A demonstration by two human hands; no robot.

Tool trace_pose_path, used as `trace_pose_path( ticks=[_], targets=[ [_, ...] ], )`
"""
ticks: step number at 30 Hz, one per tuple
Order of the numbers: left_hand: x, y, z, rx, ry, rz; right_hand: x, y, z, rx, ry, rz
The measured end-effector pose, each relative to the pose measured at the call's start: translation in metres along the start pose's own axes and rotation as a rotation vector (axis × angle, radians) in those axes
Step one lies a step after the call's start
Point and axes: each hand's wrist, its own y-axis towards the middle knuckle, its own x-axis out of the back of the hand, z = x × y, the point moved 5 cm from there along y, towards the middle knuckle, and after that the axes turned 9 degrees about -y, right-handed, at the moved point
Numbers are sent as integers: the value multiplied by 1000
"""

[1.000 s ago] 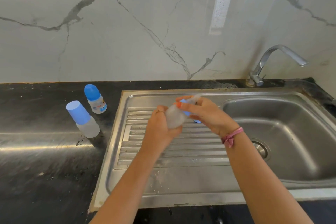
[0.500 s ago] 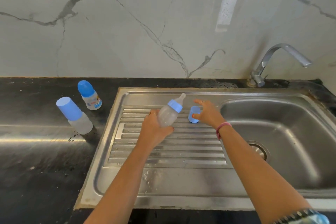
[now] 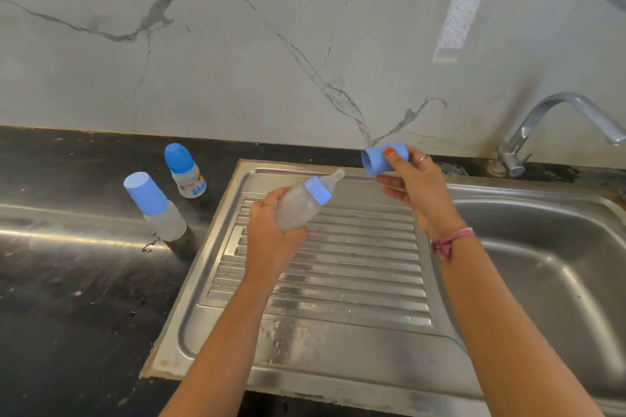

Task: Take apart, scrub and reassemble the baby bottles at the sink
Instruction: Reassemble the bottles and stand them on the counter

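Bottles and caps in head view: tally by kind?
Bottles: 3, one held, two on the counter
Blue caps: 3, two on the counter bottles, one loose in the right hand
Total: 6

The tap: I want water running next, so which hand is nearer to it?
Right. The right hand, holding the blue cap, is up near the sink's back edge, just left of the tap. The left hand holds the bottle over the drainboard, farther left.
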Motion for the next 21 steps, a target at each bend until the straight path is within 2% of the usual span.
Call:
trace_pose_path(
  ticks=[2,7,10,16,21],
  targets=[
    [2,-1,-5,-43,13,-29,-6,-12,17,31,44,28],
    [5,-4,-19,-131,54,-51,-36,-36,30,76,-120,125],
    [10,-5,-25,-153,97,-45,-49,-46,29,79,-102,178],
    [27,-12,-33,-216,203,-26,-57,-54,40,89,-102,122],
    [37,-18,-33,-192,208,-17,-71,-64,48,137,-79,79]
  ],
)
